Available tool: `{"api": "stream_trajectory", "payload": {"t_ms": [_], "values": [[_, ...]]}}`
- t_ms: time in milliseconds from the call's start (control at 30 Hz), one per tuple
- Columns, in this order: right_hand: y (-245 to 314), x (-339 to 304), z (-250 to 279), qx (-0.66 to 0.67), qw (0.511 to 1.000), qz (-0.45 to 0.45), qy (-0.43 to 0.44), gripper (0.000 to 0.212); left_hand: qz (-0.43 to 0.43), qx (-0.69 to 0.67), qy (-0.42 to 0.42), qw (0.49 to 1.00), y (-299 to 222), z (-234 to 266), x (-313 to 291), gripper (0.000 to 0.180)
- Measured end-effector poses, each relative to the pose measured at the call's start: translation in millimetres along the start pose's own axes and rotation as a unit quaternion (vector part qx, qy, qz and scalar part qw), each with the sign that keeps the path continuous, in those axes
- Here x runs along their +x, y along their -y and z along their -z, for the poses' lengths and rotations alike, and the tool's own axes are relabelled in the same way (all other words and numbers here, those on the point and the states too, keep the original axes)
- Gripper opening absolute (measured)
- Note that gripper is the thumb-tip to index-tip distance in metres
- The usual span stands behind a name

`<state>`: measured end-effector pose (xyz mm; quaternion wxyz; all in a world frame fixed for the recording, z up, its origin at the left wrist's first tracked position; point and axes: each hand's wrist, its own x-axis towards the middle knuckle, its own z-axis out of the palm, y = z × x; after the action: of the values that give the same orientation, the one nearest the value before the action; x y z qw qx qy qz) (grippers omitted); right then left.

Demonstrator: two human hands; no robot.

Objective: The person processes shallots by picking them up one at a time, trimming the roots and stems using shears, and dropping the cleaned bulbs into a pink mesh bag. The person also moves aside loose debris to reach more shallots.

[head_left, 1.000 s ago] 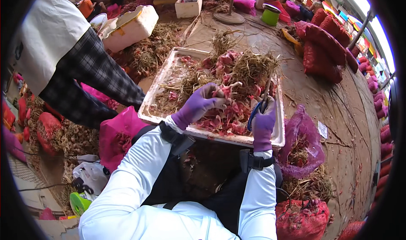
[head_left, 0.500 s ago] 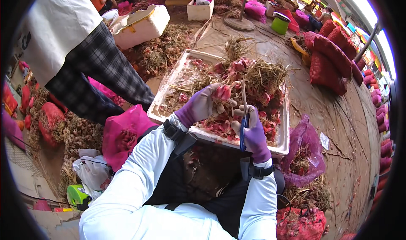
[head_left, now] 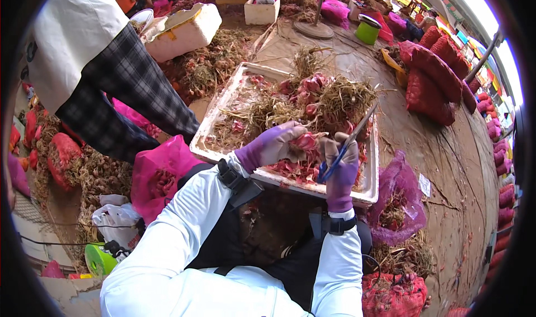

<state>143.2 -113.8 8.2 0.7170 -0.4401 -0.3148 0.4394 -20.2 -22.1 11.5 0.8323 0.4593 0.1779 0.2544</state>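
Observation:
My left hand (head_left: 274, 144), in a purple and pale glove, pinches a pink-skinned garlic bulb (head_left: 305, 142). It is over the near side of a white foam tray (head_left: 196, 144). Close on the right, my gloved right hand (head_left: 341, 169) grips blue-handled scissors (head_left: 363, 122), blades slanting up and to the right. Its fingertips are beside the bulb, and I cannot tell whether they touch it. Behind both hands, a heap of garlic with dry stalks (head_left: 350, 99) fills the tray's far right. Loose pink skins (head_left: 287, 167) lie along the near side.
At the left stands a person in checked trousers (head_left: 134, 77), beside a pink mesh bag (head_left: 162, 172). A purple mesh bag (head_left: 399, 186) sits right of the tray, with a red net sack (head_left: 393, 296) nearer me. Full red sacks (head_left: 430, 96) are piled at the far right.
The scissors have swung from nearly upright to a slant toward the upper right. My left hand has brought the bulb lower and to the right, closer to my right hand.

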Motion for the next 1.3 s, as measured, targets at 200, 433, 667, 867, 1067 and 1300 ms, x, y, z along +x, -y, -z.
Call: {"api": "stream_trajectory", "payload": {"t_ms": [200, 433, 667, 867, 1067, 1300], "values": [[3, -1, -2, -0.024, 0.999, 0.041, -0.012, 0.036, -0.053, 0.042, 0.036, 0.997, 6, -17, -3, 0.037], [6, -4, 5, 0.012, 0.997, 0.061, -0.046, 0.035, 0.019, 0.132, 0.028, 0.991, 2, -24, 0, 0.030], [7, -5, 3, 0.021, 0.994, 0.088, -0.064, 0.041, -0.159, 0.232, 0.001, 0.960, 25, -19, 8, 0.031], [4, -6, -9, 0.006, 0.996, 0.051, -0.073, 0.040, -0.214, 0.240, -0.058, 0.945, 21, -12, 7, 0.025], [-9, -6, -14, 0.013, 0.999, -0.007, -0.052, 0.040, -0.415, 0.440, -0.095, 0.790, 29, -26, 13, 0.037], [-3, -8, -7, -0.035, 0.997, -0.004, -0.061, 0.038, -0.386, 0.525, -0.079, 0.754, 21, -33, 4, 0.051]]}}
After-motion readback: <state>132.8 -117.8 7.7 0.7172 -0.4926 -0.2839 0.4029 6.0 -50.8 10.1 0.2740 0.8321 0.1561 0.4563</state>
